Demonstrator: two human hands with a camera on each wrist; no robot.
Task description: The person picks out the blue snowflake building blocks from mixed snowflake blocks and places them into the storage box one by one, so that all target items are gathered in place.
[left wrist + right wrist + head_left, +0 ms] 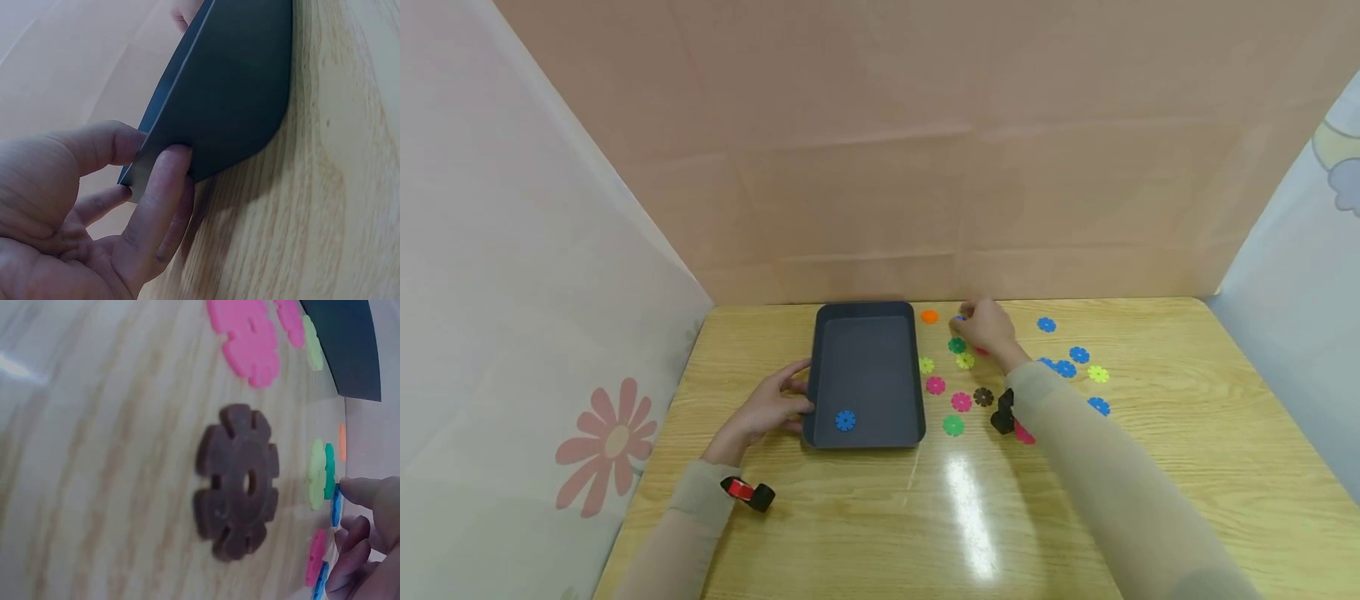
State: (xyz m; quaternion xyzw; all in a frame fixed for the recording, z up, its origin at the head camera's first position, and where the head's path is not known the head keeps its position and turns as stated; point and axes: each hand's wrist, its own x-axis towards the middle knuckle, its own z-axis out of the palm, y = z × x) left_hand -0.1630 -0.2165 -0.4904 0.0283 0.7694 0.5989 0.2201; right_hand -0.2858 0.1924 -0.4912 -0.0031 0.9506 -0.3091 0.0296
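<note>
A dark grey rectangular tray sits on the table with one blue notched flower disc inside, near its front left. At the tray's left edge, my left hand pinches the side wall; in the left wrist view the thumb lies at the rim and fingers press the outside. My right hand reaches to the far side, right of the tray. Its bent thumb and fingers are round a small blue flower disc, low at the tabletop. Beside it lie a green disc and a yellow one.
Loose flower discs lie right of the tray: an orange one, a brown one, a light green one, several pink and several blue ones. A brown cloth wall rises behind the table, with pale panels at both sides.
</note>
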